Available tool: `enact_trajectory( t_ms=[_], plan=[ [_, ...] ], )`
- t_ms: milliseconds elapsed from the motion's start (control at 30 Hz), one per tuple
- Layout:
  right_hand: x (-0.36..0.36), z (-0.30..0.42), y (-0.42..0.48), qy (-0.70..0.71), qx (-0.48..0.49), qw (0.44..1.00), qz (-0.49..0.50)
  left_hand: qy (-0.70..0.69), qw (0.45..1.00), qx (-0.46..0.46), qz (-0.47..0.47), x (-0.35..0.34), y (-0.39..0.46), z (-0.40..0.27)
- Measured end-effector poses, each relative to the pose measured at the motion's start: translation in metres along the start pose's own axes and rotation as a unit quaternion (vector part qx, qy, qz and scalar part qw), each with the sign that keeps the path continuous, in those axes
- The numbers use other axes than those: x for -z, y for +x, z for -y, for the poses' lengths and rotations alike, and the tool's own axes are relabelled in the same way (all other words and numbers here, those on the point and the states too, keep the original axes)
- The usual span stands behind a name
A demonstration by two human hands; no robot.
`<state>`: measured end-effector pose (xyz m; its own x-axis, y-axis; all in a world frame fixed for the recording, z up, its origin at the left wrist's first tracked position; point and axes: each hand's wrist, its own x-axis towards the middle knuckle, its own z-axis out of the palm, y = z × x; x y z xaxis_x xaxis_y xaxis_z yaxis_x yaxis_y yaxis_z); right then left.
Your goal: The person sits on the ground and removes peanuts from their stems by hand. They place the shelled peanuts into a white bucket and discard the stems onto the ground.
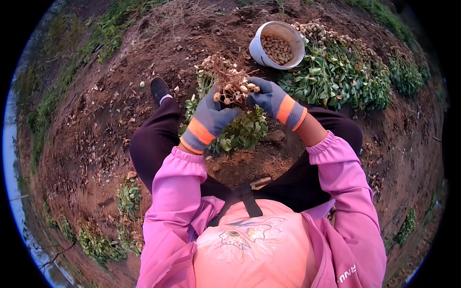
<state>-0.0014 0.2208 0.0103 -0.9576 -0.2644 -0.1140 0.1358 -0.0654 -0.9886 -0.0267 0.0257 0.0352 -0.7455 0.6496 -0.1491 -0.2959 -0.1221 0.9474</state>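
Both hands wear grey work gloves with orange-striped cuffs. My left hand [215, 114] grips an uprooted peanut plant [234, 81] below its roots, whose leaves [248, 129] hang down toward the ground between my legs. Pale pods and thin brown roots stick up from the plant. At the right side of the root cluster, the fingers of my right hand [268, 94] close around peanut pods [252, 87]. Part of the stems is hidden behind my gloves. Beyond my right hand, a white bucket [255, 48] leans toward me, with picked peanuts [277, 50] inside.
A large pile of uprooted peanut plants [338, 75] lies right of the bucket, with another bunch [407, 73] farther right. More plants [99, 244] lie at the lower left. Brown soil [101, 144] with dry leaves surrounds me. My left shoe [159, 89] rests on the ground.
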Motion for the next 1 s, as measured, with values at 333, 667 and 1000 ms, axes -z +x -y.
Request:
enact_trajectory(
  t_ms=[333,667,1000],
  plan=[
    [-0.004,0.016,-0.002,0.060,0.000,0.998,0.024,0.208,0.975,-0.077,-0.028,0.001,0.001,-0.012],
    [-0.007,0.033,-0.006,0.087,-0.035,0.995,0.017,0.097,0.991,-0.069,-0.056,0.001,-0.002,-0.007],
    [-0.009,0.031,-0.009,0.104,-0.015,0.990,-0.094,0.551,0.729,-0.400,-0.070,0.018,-0.002,0.013]
  ],
)
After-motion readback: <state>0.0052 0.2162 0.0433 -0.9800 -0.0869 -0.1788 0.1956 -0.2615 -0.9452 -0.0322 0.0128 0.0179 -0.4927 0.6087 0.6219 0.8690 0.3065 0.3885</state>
